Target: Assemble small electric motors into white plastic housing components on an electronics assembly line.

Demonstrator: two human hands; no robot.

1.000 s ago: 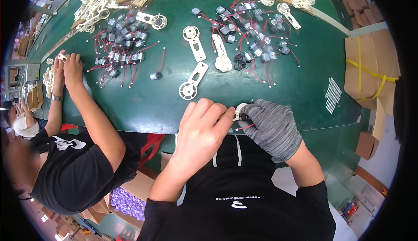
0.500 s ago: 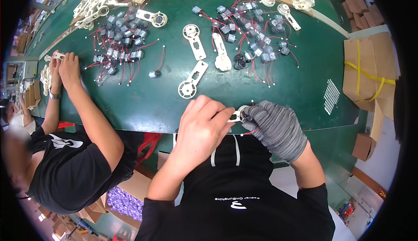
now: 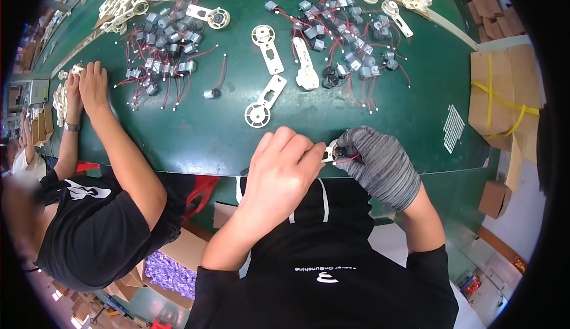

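Near the table's front edge, my bare left hand (image 3: 282, 168) pinches one end of a cream plastic housing (image 3: 328, 154). My right hand (image 3: 381, 165), in a grey knitted glove, is closed around the round end of the same piece. A red wire (image 3: 349, 159) comes out by the gloved fingers; most of the round end is hidden. Beyond my hands lie a cream housing with a spoked ring (image 3: 257, 114), a second such housing (image 3: 263, 35) and a cream part with a solid rounded end (image 3: 306, 79).
Small motors with red wires lie in a left pile (image 3: 172, 47) and a right pile (image 3: 356, 50), with one loose motor (image 3: 211, 94) between. More cream housings (image 3: 127, 2) are heaped at the back. A white mesh piece (image 3: 453, 128) lies at right. A co-worker's hand (image 3: 93, 88) works at left.
Both hands have moved slightly to the right with the housing. The red wire, which hung below the piece, now lies across beside the gloved fingers. The view has shifted a little.
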